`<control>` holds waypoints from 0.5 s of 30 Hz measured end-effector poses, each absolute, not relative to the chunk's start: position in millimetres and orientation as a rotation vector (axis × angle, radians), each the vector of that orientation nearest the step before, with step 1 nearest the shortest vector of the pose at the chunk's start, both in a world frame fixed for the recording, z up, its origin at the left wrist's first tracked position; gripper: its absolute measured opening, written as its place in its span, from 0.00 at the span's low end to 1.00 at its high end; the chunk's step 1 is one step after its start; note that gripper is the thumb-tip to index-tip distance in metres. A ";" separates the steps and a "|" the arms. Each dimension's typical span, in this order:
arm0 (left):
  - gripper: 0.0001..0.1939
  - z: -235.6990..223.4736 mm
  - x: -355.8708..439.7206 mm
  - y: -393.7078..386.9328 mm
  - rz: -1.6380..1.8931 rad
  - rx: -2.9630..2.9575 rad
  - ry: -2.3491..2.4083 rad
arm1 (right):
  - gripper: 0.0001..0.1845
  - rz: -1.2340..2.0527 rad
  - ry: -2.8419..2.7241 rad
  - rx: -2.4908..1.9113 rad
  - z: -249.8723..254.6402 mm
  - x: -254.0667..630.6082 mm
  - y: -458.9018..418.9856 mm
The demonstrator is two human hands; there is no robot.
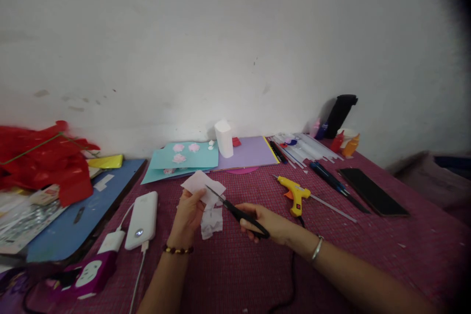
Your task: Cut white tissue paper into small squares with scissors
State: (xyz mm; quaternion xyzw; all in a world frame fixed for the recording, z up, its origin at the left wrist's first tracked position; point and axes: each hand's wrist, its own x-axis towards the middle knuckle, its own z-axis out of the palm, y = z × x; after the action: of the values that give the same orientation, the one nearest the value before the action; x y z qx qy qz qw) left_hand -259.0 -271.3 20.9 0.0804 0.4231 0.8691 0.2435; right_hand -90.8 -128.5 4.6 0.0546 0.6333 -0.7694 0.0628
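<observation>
My left hand (192, 207) pinches a small pale piece of paper (198, 182) above the table. In my right hand (259, 220) is a pair of black-handled scissors (239, 213), fingers wrapped round the handles. The blades point left and lie at the right part of the paper; whether they are cutting into it I cannot tell. Just below, crumpled whitish paper scraps (212, 223) rest on the tablecloth. Farther back, pink paper flowers (179, 158) sit on light blue sheets (204, 157).
A yellow glue gun (295, 194) lies to the right, near a dark flat slab (371, 191) and paint bottles (351, 145). A white roll (224, 138) stands by the wall. On the left are a white power bank (143, 221), a purple extension socket (90, 274) and red plastic (44, 157).
</observation>
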 end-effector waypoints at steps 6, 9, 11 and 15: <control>0.27 22.8 -245.7 -269.5 2.323 0.268 1.164 | 0.30 -2.384 1.803 0.120 5.9 -91.4 -129.8; 0.29 19.2 -239.9 -267.2 2.321 0.273 1.165 | 0.29 -2.410 1.796 0.126 4.2 -93.5 -131.0; 0.29 15.6 -237.3 -265.8 2.310 0.272 1.172 | 0.28 -2.410 1.828 0.132 2.9 -94.8 -132.0; 0.27 9.6 -234.6 -263.5 2.291 0.279 1.178 | 0.30 -2.383 1.922 0.152 5.2 -95.2 -135.1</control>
State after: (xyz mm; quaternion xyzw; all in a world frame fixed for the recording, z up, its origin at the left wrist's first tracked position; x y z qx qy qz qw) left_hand -234.6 -263.5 9.6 0.1037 0.4373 0.8510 0.2717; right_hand -95.2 -135.1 5.2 0.0496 0.6266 -0.7768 0.0383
